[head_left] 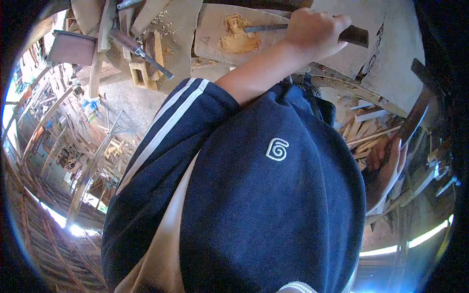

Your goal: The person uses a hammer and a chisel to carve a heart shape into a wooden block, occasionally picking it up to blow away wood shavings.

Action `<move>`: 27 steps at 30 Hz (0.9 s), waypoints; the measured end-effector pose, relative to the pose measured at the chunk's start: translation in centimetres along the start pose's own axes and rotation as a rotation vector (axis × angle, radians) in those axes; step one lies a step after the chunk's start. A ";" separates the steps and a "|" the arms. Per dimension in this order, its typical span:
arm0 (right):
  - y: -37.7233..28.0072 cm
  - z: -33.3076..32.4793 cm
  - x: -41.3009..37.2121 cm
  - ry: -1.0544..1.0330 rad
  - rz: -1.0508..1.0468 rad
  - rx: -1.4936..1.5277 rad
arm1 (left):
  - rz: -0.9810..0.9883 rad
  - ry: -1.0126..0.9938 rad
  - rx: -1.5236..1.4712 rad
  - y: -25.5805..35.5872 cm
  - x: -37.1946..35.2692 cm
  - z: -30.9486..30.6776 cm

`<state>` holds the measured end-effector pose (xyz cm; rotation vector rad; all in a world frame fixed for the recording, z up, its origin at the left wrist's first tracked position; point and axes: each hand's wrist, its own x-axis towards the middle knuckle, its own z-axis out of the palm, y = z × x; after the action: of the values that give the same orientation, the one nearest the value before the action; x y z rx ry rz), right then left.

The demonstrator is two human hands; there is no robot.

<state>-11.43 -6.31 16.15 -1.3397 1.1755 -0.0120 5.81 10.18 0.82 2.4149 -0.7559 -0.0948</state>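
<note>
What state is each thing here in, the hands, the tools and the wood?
left hand: closed around the chisel.
chisel: held flat, blade pointing at the carving.
right hand: closed on the hammer.
hammer: held off to the side, apart from the chisel.
wooden board: partly carved, rough shape cut into its face.
second chisel: lying on the bench, untouched.
</note>
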 end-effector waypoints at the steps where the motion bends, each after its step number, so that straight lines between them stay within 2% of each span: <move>1: 0.1 -0.1 -0.1 0.016 0.022 -0.028 | 0.002 0.037 -0.002 -0.2 0.2 0.6; 5: 0.7 0.2 -0.3 -0.034 0.036 -0.042 | 0.021 0.062 -0.013 -0.7 0.0 1.3; 7: 1.5 0.1 0.1 0.404 -0.066 -0.113 | 0.016 0.044 0.000 -0.8 -0.1 1.0; 8: 0.8 -0.1 -0.1 0.405 -0.066 -0.111 | 0.010 0.025 0.011 -0.8 -0.2 1.0; 10: -0.9 -0.7 -0.8 0.171 -0.053 0.002 | 0.017 0.042 0.004 -0.7 -0.3 0.9; 12: -0.6 -1.2 -0.8 0.156 -0.045 0.013 | 0.021 0.057 -0.002 -0.5 -0.3 0.2; 14: -0.3 -1.6 -0.8 0.123 -0.035 0.032 | 0.109 0.166 -0.104 -0.1 0.0 -1.1; 17: -0.1 -1.6 -0.5 0.064 -0.030 0.059 | 0.018 0.049 -0.167 0.3 0.1 -1.8; 20: 0.1 -1.3 -0.1 0.003 -0.026 0.082 | 0.017 0.096 0.001 0.0 -0.3 -0.1; 27: 0.8 -2.0 1.7 -0.110 -0.008 0.137 | -0.003 0.063 0.027 -0.2 -0.1 0.6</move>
<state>-12.39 -8.53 14.86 -1.2095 1.0575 -0.0237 5.69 10.08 0.22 2.4331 -0.7292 -0.0098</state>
